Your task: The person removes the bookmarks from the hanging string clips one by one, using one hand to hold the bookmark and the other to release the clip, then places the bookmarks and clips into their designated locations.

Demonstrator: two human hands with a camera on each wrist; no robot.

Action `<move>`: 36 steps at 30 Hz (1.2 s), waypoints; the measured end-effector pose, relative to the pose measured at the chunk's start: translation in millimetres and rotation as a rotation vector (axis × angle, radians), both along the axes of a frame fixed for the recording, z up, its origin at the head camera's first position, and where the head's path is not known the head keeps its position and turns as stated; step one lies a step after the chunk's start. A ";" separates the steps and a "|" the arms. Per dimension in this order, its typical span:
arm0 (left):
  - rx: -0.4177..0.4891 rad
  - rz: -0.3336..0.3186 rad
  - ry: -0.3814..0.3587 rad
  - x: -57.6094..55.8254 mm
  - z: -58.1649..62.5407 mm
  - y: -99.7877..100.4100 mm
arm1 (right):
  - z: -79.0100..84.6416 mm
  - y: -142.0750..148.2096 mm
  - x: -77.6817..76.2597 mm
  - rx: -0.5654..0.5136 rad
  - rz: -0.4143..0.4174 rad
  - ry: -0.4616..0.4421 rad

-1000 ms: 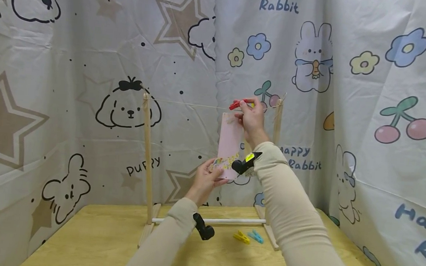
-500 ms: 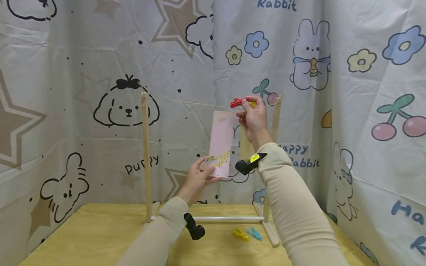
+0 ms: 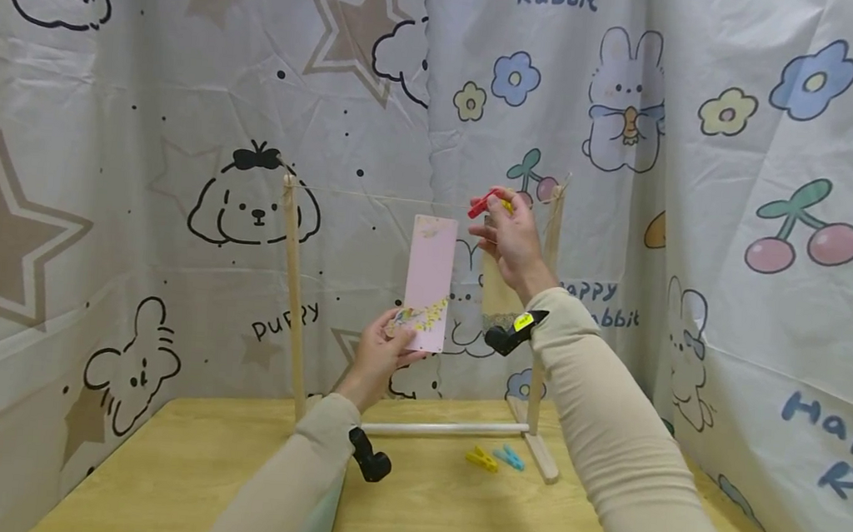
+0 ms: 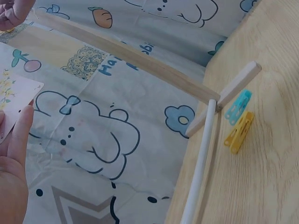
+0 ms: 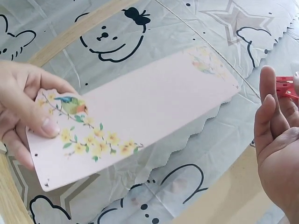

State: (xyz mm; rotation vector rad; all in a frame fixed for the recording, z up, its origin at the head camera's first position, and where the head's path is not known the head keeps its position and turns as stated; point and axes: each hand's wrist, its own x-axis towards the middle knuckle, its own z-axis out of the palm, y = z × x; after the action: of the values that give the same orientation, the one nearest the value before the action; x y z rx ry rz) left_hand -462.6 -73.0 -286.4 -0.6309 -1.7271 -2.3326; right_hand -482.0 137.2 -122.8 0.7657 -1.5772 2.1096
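My left hand (image 3: 377,358) grips the lower left corner of a pink card (image 3: 430,266), thumb on its front. The card stands nearly upright just below the string (image 3: 372,196); yellow flowers and a bird (image 5: 72,105) decorate it. Higher and to the right, my right hand (image 3: 517,235) pinches a red clothespin (image 3: 481,204) at string height, apart from the card. Behind that hand a beige card (image 3: 495,292) with a patterned lower end hangs, and a yellow clothespin (image 3: 507,206) shows at its top, partly hidden by the fingers.
Two wooden posts, left (image 3: 293,289) and right (image 3: 536,391), carry the string, with a white rod (image 3: 451,428) between their feet. A yellow clothespin (image 3: 482,459) and a blue clothespin (image 3: 510,457) lie on the table (image 3: 407,507). Something pale green (image 3: 323,504) shows beside my left sleeve.
My left hand has carried the pink card leftward, away from my right hand, uncovering more of the beige card. My right hand has shifted slightly right, and the red clothespin tilts more steeply.
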 end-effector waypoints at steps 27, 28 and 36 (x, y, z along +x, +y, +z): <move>-0.044 -0.024 0.024 17.3 -18.6 -15.4 | -19.6 20.7 10.1 0.260 -0.063 0.012; -0.047 -0.029 0.020 18.3 -19.6 -15.3 | -21.0 20.7 11.0 0.260 -0.060 0.008; -0.056 -0.007 0.013 23.4 -26.0 -19.2 | -28.5 21.1 16.4 0.253 -0.033 -0.002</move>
State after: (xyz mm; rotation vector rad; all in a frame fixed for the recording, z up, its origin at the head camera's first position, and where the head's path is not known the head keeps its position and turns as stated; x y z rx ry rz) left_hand -439.2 -92.1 -312.4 -0.6611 -1.7934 -2.2863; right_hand -465.6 158.3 -151.3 0.8120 -1.8676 1.9099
